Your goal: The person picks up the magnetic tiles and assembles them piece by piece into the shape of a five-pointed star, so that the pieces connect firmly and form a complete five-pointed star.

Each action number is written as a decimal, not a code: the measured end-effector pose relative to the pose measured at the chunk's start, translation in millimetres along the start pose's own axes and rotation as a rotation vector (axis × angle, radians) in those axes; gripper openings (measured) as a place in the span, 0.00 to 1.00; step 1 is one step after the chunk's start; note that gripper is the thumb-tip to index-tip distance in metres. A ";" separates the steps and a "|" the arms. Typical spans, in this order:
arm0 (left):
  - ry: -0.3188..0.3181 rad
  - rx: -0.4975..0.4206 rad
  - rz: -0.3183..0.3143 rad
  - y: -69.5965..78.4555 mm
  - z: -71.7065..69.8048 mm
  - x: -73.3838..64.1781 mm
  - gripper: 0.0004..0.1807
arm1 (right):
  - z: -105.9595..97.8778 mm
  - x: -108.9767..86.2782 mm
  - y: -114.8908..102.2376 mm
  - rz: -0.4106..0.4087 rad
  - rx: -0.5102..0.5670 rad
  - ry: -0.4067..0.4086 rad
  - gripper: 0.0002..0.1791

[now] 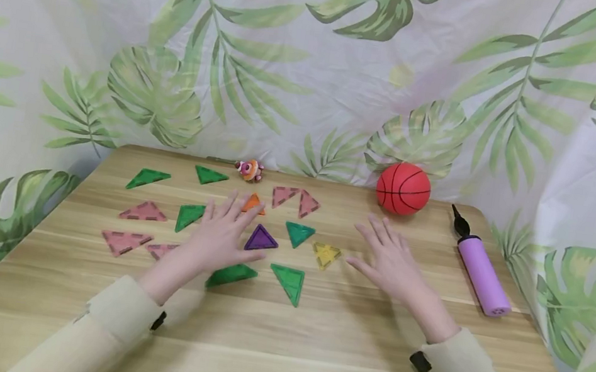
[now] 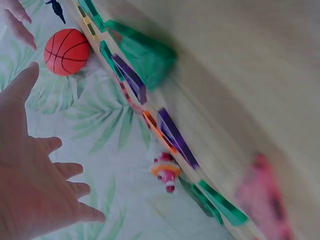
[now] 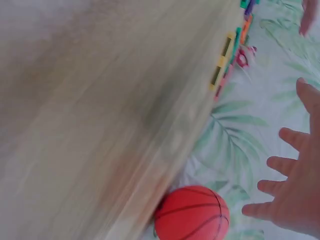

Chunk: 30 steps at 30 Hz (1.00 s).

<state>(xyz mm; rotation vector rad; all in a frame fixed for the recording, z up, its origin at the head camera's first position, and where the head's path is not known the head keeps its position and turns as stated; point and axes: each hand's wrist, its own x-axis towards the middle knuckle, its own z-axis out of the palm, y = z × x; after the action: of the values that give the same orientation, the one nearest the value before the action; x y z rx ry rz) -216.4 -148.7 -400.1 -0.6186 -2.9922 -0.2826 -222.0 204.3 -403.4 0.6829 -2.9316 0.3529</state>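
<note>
My left hand (image 1: 219,235) hovers over the triangular tiles, fingers spread and holding nothing. Around it are a green tile (image 1: 190,218), a purple tile (image 1: 261,239), an orange tile (image 1: 253,203) and another green tile (image 1: 231,274); the hand hides part of the table. In the left wrist view a second purple tile (image 2: 177,137) shows, which the head view does not reveal. My right hand (image 1: 390,259), also spread and holding nothing, is just right of a yellow tile (image 1: 326,255). A teal tile (image 1: 299,234) lies between the hands.
Several pink tiles (image 1: 125,242) and more green ones (image 1: 148,178) lie at the left. Along the back edge are a small toy figure (image 1: 250,170) and a red toy basketball (image 1: 403,189). A purple hand pump (image 1: 483,276) lies at the right. A leaf-print cloth (image 1: 340,90) hangs behind the table.
</note>
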 end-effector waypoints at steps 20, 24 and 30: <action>-0.150 -0.162 0.214 11.5 45.8 99.6 0.37 | 55.5 55.5 -4.0 -0.029 0.180 -0.150 0.37; -0.202 -0.201 0.201 10.5 51.3 105.1 0.29 | 58.7 57.2 -4.6 -0.047 0.150 -0.162 0.32; -0.214 -0.221 0.168 10.5 55.9 108.5 0.25 | 54.0 53.9 2.2 -0.115 0.237 -0.200 0.30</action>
<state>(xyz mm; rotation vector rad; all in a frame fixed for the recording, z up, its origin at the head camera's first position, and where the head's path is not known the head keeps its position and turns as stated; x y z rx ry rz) -313.5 -86.6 -441.5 -0.9746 -3.1062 -0.5747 -274.1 169.9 -447.5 0.9663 -3.0466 0.6634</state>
